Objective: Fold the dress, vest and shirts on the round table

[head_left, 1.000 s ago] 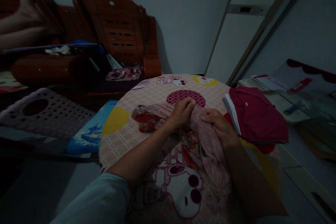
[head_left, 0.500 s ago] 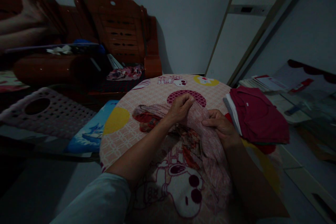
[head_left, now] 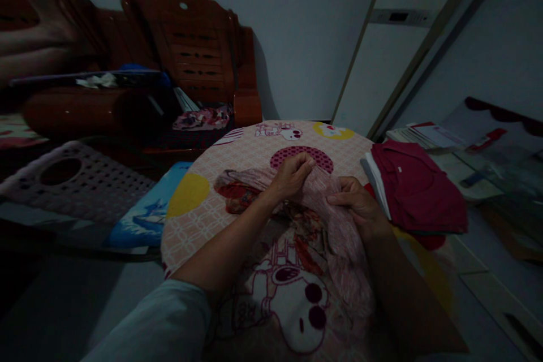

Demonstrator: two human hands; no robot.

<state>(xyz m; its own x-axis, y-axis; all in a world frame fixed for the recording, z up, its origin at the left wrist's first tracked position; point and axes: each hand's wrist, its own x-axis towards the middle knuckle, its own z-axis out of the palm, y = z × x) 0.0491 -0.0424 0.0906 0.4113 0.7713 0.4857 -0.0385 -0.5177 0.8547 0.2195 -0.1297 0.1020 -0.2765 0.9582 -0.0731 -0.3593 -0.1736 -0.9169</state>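
Note:
A thin pinkish garment (head_left: 345, 237) with a red and brown patterned side lies bunched across the round table, its exact kind unclear in the dim light. My left hand (head_left: 294, 175) pinches its upper edge near the table's middle. A little to the right, my right hand (head_left: 356, 206) grips the same cloth between thumb and fingers. Part of the fabric trails left beneath my left wrist, and another part hangs toward me along my right forearm. Right of my right hand sits a stack of folded clothes with a dark red garment (head_left: 418, 186) on top.
The round table has a patterned cloth (head_left: 186, 237) with cartoon dogs. Behind it on the left stands a carved wooden sofa (head_left: 190, 51). A woven chair (head_left: 97, 181) with a blue cushion (head_left: 148, 209) is at the left. Another person's bare limb (head_left: 38, 39) shows at upper left. Papers (head_left: 428, 134) lie at right.
My hands and the cloth have barely moved. The other person's limb at upper left has shifted slightly.

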